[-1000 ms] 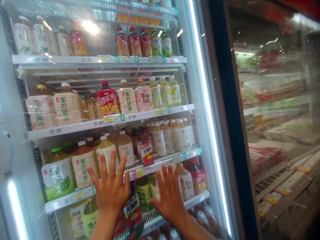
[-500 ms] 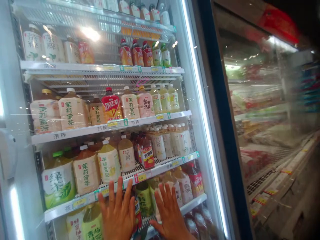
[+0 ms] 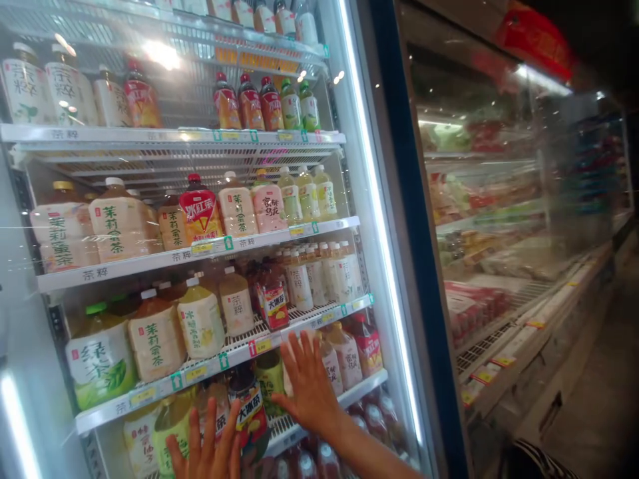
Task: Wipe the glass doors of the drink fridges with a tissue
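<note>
Low in the view, my left hand (image 3: 207,442) is raised with fingers spread and holds nothing. Behind its fingertips stands a dark bottle with a black, red and yellow label (image 3: 248,407). My right hand (image 3: 310,386) is higher and to the right, palm forward and fingers apart, also holding nothing. Both are in front of a tall lit drinks cooler with a glass front (image 3: 357,199); whether they touch the glass I cannot tell. Just above my right fingertips runs a white shelf edge (image 3: 234,356). The right hand partly hides pink-labelled bottles (image 3: 348,352) on the lower shelf.
Several shelves hold bottled teas, among them a large green-tea bottle (image 3: 102,362) and a red-labelled bottle (image 3: 200,213). To the right, past a dark blue frame (image 3: 399,219), an open chilled case (image 3: 479,313) holds packaged food. Floor (image 3: 589,399) shows at far right.
My left hand has moved down and slightly left. My right hand has shifted left and up, showing more forearm. The view has swung right, so the cooler sits further left.
</note>
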The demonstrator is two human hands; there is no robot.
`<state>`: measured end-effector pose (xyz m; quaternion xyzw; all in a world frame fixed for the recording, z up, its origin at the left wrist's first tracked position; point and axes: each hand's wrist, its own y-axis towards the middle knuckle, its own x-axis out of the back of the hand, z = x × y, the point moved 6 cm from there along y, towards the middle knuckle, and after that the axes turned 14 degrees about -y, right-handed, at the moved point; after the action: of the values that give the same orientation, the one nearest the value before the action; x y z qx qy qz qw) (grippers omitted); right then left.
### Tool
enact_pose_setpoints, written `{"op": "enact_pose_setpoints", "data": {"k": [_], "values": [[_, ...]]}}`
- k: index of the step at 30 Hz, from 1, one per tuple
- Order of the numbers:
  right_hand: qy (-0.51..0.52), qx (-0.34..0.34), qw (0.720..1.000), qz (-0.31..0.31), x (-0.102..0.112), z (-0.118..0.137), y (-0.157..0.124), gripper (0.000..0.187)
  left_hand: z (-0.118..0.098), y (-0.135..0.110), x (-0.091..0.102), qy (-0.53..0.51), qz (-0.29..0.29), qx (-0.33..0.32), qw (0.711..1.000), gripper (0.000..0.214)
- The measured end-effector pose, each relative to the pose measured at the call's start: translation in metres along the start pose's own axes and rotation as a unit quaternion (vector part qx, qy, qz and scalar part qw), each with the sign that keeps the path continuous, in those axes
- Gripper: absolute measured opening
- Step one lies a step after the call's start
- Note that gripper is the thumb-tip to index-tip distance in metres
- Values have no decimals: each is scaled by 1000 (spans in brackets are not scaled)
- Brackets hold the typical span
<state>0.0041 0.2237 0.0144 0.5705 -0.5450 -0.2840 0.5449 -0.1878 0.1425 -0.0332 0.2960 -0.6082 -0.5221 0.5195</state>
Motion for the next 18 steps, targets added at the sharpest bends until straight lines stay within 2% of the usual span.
{"op": "enact_pose_setpoints", "data": {"k": [2,4,5,7,9,10,12,15,16,18], "values": [[14,-46,999,-9,7,-12,39,101,-2,9,7,-12,13,5,1000,81],[35,-72,997,-22,13,-12,61,96,-4,21,13,-11,14,15,1000,82],[43,-76,996,-24,14,-7,60,93,-4,26,16,-7,9,18,1000,82],[46,-65,997,-14,13,10,40,91,-1,35,22,-5,-1,20,1000,80],[42,-24,999,-11,12,30,21,92,5,43,30,-11,-5,17,1000,78],[39,-16,999,-11,13,36,21,92,10,48,35,-14,-6,16,1000,78],[39,-24,999,-15,18,41,45,90,20,60,45,-13,-10,20,1000,78],[41,-71,996,-33,28,41,101,87,34,78,61,2,-26,35,999,79],[38,-76,996,-34,30,45,112,88,38,82,66,4,-31,40,999,79],[33,-45,998,-32,31,59,112,92,43,87,74,5,-37,44,998,79]]}}
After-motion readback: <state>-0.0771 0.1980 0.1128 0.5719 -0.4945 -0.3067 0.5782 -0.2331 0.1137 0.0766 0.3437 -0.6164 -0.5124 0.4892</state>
